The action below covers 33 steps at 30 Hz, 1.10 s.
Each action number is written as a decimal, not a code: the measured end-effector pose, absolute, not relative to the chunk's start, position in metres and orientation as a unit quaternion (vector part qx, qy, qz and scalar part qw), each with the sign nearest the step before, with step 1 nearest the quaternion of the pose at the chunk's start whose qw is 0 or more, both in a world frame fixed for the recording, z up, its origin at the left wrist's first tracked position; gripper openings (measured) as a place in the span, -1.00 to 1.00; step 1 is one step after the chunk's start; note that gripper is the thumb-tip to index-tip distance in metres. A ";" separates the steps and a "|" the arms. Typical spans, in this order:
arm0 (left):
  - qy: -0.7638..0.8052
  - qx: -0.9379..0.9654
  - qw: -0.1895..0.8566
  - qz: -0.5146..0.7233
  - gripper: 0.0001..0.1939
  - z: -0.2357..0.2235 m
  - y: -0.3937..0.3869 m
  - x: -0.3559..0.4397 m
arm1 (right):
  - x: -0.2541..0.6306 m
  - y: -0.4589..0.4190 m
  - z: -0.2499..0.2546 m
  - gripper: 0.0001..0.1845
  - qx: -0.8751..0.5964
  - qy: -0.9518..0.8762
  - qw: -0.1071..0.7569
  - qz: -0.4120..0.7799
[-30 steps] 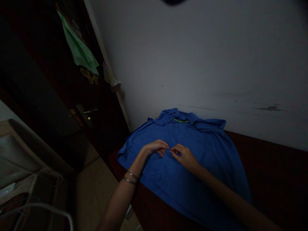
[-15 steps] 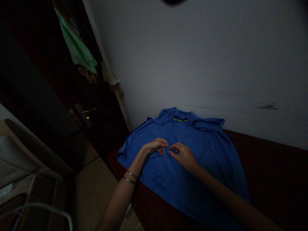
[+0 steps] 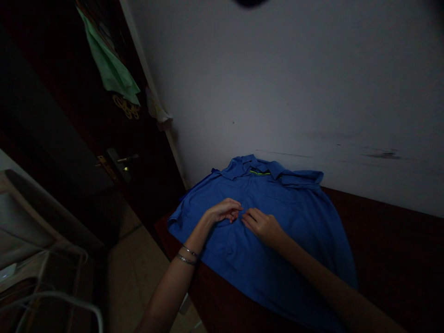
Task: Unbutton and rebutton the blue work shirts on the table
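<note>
A blue collared shirt lies spread on a dark reddish table, its collar toward the wall and a yellow-green strip showing inside the neck. At the middle of its front, my left hand pinches the front edge of the fabric, fingers curled. Close beside it on the right, my right hand has thumb and fingertips pressed together on the same front edge. The fingertips of both hands nearly meet. Whatever small part of the shirt sits between them is too dark to make out. Two bracelets circle my left wrist.
A pale wall rises behind the table. To the left stands a dark door with a metal handle and a green cloth hanging on it. A padded chair and a pale cable are at lower left.
The fingers of my right hand have closed together and tilted down onto the fabric. My left hand stays in nearly the same place, and the shirt has hardly shifted.
</note>
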<state>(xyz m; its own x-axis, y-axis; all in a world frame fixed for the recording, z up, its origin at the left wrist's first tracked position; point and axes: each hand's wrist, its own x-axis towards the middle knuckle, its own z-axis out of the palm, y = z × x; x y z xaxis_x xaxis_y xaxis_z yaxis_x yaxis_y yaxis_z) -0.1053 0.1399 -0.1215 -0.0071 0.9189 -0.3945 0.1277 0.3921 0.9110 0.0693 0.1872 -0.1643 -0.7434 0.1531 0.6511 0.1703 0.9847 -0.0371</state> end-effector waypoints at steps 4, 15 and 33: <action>0.629 0.422 0.551 0.351 -0.75 -0.120 0.139 -0.105 | 0.069 0.188 -0.167 -0.73 -0.083 -0.931 0.356 -0.008; 0.612 0.463 0.542 0.341 -0.64 -0.118 0.137 -0.108 | 0.068 0.187 -0.162 -0.71 -0.089 -0.931 0.352 -0.020; 0.600 0.448 0.499 0.436 -0.61 -0.124 0.142 -0.093 | 0.064 0.193 -0.171 -0.76 -0.034 -0.910 0.395 -0.119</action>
